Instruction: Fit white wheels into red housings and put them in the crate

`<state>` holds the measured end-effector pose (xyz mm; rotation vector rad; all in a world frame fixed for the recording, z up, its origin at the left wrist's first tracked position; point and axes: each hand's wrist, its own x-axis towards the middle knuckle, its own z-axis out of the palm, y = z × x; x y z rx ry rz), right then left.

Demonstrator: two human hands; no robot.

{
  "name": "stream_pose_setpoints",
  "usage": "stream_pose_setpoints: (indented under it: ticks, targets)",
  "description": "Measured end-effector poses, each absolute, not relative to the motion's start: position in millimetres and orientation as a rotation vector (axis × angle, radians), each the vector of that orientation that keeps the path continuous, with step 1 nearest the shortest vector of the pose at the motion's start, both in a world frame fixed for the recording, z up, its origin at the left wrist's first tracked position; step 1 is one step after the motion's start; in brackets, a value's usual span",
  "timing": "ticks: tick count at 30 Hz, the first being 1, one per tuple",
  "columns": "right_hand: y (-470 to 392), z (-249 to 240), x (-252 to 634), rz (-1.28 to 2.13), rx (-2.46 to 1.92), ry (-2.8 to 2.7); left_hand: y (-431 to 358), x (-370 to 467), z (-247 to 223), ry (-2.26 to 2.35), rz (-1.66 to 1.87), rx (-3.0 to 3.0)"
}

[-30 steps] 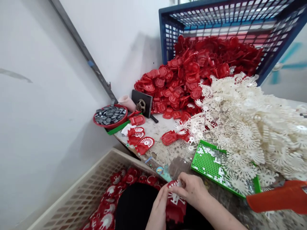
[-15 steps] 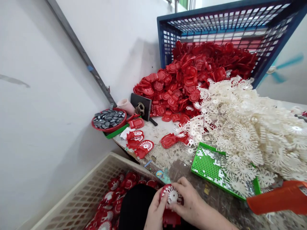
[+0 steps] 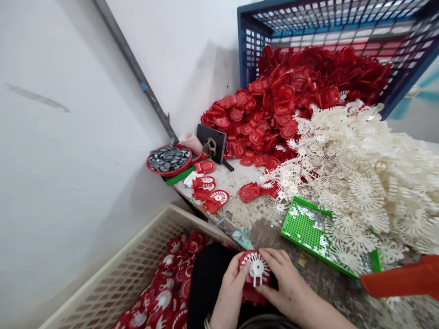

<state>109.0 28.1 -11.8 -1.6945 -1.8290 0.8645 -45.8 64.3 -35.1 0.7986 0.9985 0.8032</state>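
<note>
Both hands meet at the table's near edge: the left hand [image 3: 230, 292] pinches the red housing [image 3: 252, 278] from its side, fingers closed on it, while the right hand [image 3: 286, 285] presses the white fan wheel [image 3: 258, 267] flat into its face, thumb steadying the rim. It sits close over the lap (likely for control). The white wheel pile [image 3: 360, 169], green tray [image 3: 305, 228] and beige crate [image 3: 137, 269] lie within easy reach.
</note>
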Motion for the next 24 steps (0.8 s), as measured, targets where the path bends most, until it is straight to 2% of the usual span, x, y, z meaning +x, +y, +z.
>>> stream_pose_setpoints:
  ticks: [8,24]
  targets:
    - [22.7,-24.8,111.5,0.666,-1.646,-1.862,61.3,-44.8,-35.0,1.033,0.782,0.823]
    - [21.5,-24.9,116.3,0.532,-1.553,-1.956,59.4,-51.3,-31.3,1.134,0.824,0.87]
